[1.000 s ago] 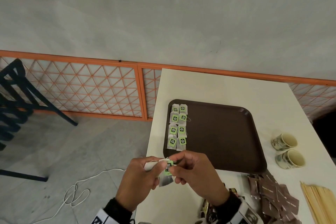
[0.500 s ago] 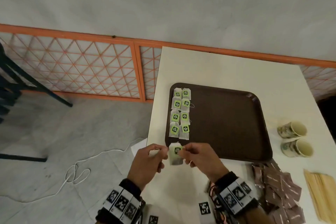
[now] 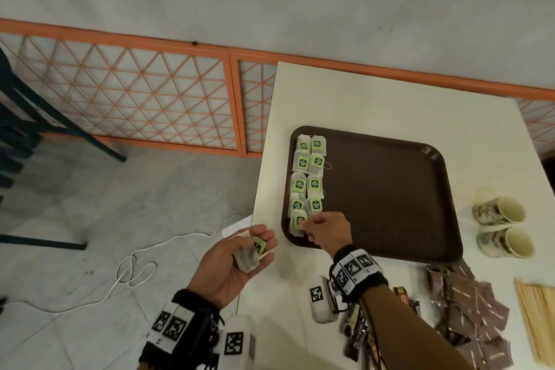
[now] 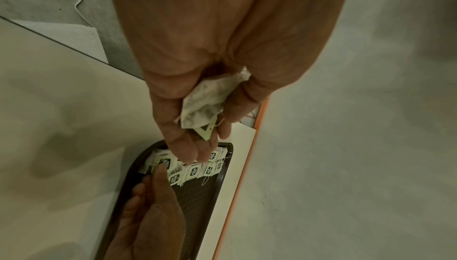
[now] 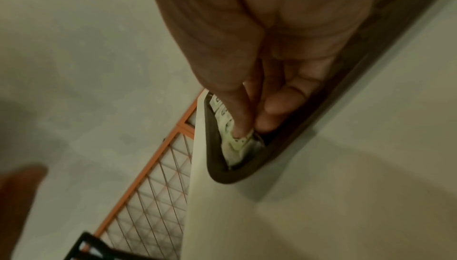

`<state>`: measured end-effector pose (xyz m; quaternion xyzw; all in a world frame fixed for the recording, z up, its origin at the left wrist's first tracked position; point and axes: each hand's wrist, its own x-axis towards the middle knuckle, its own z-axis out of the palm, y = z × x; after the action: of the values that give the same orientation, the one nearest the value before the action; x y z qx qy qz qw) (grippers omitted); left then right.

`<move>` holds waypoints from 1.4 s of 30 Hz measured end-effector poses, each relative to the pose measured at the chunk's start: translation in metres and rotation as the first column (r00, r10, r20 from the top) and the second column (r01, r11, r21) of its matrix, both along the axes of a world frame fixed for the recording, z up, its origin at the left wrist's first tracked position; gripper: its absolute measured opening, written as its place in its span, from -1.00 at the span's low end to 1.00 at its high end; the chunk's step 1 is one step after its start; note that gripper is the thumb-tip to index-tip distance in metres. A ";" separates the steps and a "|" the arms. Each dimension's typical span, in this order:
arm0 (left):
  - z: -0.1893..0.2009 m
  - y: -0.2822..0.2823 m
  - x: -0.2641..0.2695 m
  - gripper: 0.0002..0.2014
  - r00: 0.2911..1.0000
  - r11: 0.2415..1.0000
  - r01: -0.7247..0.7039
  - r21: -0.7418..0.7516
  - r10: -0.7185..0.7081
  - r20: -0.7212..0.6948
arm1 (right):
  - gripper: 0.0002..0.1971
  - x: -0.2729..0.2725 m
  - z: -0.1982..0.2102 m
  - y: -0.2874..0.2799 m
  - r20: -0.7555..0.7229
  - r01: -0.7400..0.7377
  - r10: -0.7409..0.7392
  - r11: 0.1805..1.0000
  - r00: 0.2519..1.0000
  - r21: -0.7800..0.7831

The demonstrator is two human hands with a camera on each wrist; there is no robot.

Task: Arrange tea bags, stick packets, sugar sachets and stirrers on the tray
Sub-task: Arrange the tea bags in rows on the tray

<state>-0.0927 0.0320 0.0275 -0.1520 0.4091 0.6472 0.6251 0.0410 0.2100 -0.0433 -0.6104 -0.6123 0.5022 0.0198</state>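
A brown tray (image 3: 384,189) lies on the white table (image 3: 390,105). Two columns of green-tagged tea bags (image 3: 309,177) run along its left side. My right hand (image 3: 306,224) pinches one more tea bag (image 3: 297,221) and holds it down at the near left corner of the tray, at the end of the left column. The right wrist view shows the same fingertips (image 5: 241,133) on that bag (image 5: 235,147) inside the tray rim (image 5: 222,174). My left hand (image 3: 255,245) is palm up beyond the table's left edge, fingers cupped round another tea bag (image 3: 247,258), (image 4: 205,104).
Two patterned cups (image 3: 498,210) lie on their sides right of the tray. Brown sachets (image 3: 462,303), wooden stirrers (image 3: 537,318) and dark stick packets (image 3: 357,327) sit at the near right. A white cable (image 3: 135,270) lies on the floor; a dark chair (image 3: 18,129) stands far left.
The hands were together in front of the tray on one tea bag. The right hand has carried a bag forward into the tray's near left corner; the left has drawn back, palm up.
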 end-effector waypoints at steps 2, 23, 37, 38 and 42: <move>0.002 0.002 0.001 -0.70 1.000 1.000 -0.003 0.003 0.003 -0.003 | -0.80 -0.001 0.002 -0.001 0.019 -0.015 0.013 0.996 1.000 0.087; 0.019 0.023 0.033 -0.56 0.997 0.980 0.047 0.194 -0.059 0.056 | -0.82 0.020 0.112 -0.067 -0.323 -0.321 0.346 0.938 0.881 0.129; 0.035 0.004 0.044 -0.76 0.917 0.960 0.279 -0.029 -0.275 -0.287 | -0.77 0.065 0.112 -0.061 -0.190 -0.453 0.729 0.584 0.658 0.674; 0.035 0.004 0.045 -0.74 0.913 0.964 0.266 -0.029 -0.262 -0.313 | -0.76 0.066 0.114 -0.062 -0.216 -0.438 0.710 0.614 0.671 0.656; 0.034 0.005 0.058 -0.78 0.910 0.990 0.143 -0.015 -0.137 -0.392 | -0.86 0.058 0.116 -0.071 -0.231 -0.255 0.490 0.734 0.841 0.630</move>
<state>-0.0351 0.0365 0.0618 0.0147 0.5312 0.6209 0.5763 0.0989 0.1386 0.0723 -0.3268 -0.8301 0.3952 0.2189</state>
